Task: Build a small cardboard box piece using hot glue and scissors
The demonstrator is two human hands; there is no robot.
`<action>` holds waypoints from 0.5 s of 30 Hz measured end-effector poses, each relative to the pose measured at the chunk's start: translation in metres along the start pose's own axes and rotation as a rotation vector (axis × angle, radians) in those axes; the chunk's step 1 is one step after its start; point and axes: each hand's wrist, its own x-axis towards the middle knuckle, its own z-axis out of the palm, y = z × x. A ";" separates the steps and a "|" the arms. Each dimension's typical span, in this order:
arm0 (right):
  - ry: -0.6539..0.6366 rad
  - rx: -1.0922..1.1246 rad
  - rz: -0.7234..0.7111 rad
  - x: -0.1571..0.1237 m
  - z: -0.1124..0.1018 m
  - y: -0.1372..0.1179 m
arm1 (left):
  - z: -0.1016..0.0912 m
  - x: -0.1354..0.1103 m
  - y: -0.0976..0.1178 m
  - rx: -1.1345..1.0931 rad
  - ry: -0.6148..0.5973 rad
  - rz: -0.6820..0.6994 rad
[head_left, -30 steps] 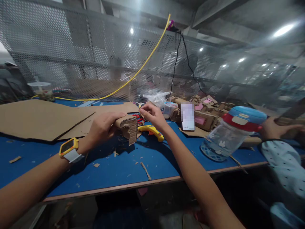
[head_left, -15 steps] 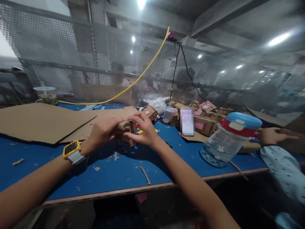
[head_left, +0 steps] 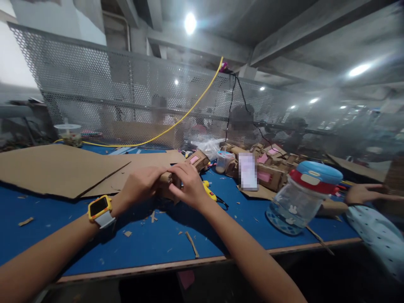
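A small brown cardboard piece (head_left: pixel 166 178) with a rough corrugated end is between my hands, above the blue tabletop (head_left: pixel 132 244). My left hand (head_left: pixel 142 183) is closed round its left side, with a yellow watch on the wrist. My right hand (head_left: pixel 190 185) grips its right side, thumb in front and fingers over the top. Much of the piece is hidden by the fingers. Just behind my right hand lies a yellow tool (head_left: pixel 211 193) with a black cord, probably a glue gun. A cardboard box with a pink patch (head_left: pixel 197 160) lies beyond.
A large cardboard sheet (head_left: pixel 63 170) covers the left. On the right stand a clear bottle with a blue lid (head_left: pixel 296 206), a phone (head_left: pixel 248 171) and cardboard pieces (head_left: pixel 271 174). Another person's hand (head_left: pixel 362 193) is at the far right. Cardboard scraps (head_left: pixel 192 244) lie near the table's edge.
The view has tilted upward, so everything sits lower. My right hand has closed in on the cardboard piece, its fingers now nearer my left hand. More of the yellow tool shows.
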 end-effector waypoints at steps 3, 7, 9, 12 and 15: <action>-0.020 0.015 0.017 0.001 0.000 0.002 | 0.000 0.001 0.000 0.007 -0.059 -0.043; -0.013 0.042 0.022 0.002 -0.002 0.003 | 0.000 0.001 0.001 -0.021 -0.076 -0.038; -0.024 0.045 0.022 0.002 -0.003 0.003 | 0.000 0.002 0.002 -0.023 -0.077 -0.027; -0.045 0.026 0.042 0.002 -0.003 0.002 | 0.000 0.002 0.003 -0.023 -0.055 -0.011; -0.055 0.019 0.056 0.002 -0.002 0.000 | -0.002 0.003 0.004 -0.048 -0.052 -0.001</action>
